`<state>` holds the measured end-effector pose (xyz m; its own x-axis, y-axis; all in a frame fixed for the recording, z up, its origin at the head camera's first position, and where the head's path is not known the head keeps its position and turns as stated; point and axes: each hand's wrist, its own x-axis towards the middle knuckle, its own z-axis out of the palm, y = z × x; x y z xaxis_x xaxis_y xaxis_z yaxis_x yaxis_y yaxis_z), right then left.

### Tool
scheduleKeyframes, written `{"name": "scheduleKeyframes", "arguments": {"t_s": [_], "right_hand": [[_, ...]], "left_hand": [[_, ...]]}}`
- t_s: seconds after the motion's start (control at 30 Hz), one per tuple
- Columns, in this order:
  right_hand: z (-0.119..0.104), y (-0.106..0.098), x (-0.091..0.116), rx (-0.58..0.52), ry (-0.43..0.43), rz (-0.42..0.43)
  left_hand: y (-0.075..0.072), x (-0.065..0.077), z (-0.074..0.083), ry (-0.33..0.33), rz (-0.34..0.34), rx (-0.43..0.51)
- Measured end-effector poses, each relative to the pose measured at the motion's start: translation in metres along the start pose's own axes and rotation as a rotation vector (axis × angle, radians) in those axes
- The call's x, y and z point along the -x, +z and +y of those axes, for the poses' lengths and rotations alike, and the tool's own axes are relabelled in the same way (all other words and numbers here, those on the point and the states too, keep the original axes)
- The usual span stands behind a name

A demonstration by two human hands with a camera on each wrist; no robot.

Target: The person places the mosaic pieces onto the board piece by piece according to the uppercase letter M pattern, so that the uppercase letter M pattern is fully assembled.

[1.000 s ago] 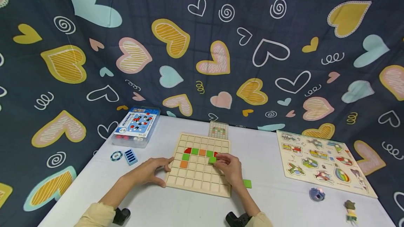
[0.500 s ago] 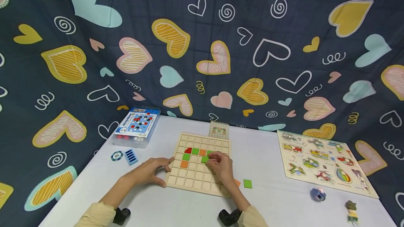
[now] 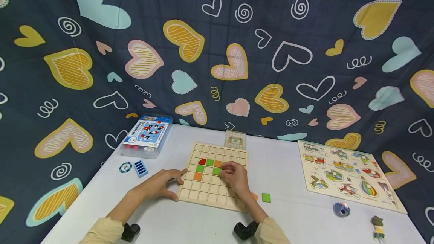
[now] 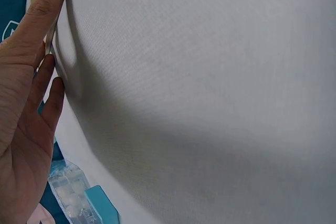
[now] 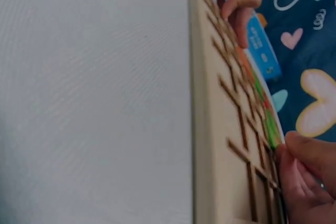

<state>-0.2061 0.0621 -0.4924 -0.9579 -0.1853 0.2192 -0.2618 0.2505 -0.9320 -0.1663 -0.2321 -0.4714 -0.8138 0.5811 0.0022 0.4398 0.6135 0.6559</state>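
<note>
A wooden grid board (image 3: pixel 207 195) lies on the white table, with green and orange square tiles and a red rounded tile (image 3: pixel 202 162) in its cells. My right hand (image 3: pixel 236 179) pinches a green square tile (image 3: pixel 216 171) at a cell just below the orange tile (image 3: pixel 218 163); the fingers cover nearby cells. In the right wrist view its fingertips (image 5: pixel 290 142) meet the board's surface. At the board's left edge rests my left hand (image 3: pixel 159 183), fingers and thumb extended against the side. The left wrist view shows the thumb (image 4: pixel 41 10) along that edge.
A pattern card (image 3: pixel 235 140) touches the board's far side. Right of the board lie a green tile (image 3: pixel 266 197) and a partly hidden orange one (image 3: pixel 254 196). A plastic box (image 3: pixel 147 136), round chip (image 3: pixel 125 167) and blue block (image 3: pixel 140 168) stand left; a picture puzzle (image 3: pixel 349 176) lies right.
My right hand has moved left across the board with the green tile, which now sits at a cell below the orange one. An orange tile beside the board came into view. The left hand stays put.
</note>
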Motion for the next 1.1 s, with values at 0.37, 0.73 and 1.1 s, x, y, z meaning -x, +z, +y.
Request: {"name": "scheduleKeyframes", "arguments": {"t_s": [0.37,0.73,1.1], "right_hand": [[-0.004,-0.059,0.027,-0.066,0.167,-0.031],[0.013,-0.137,0.061,0.115,0.140,-0.031],[0.027,-0.159,0.078,0.119,0.123,-0.159]], "left_hand": [[0.002,-0.002,0.000,0.010,-0.008,-0.002],[-0.001,0.001,-0.001,-0.002,0.009,0.001],[-0.001,-0.001,-0.001,0.002,0.002,0.002]]}}
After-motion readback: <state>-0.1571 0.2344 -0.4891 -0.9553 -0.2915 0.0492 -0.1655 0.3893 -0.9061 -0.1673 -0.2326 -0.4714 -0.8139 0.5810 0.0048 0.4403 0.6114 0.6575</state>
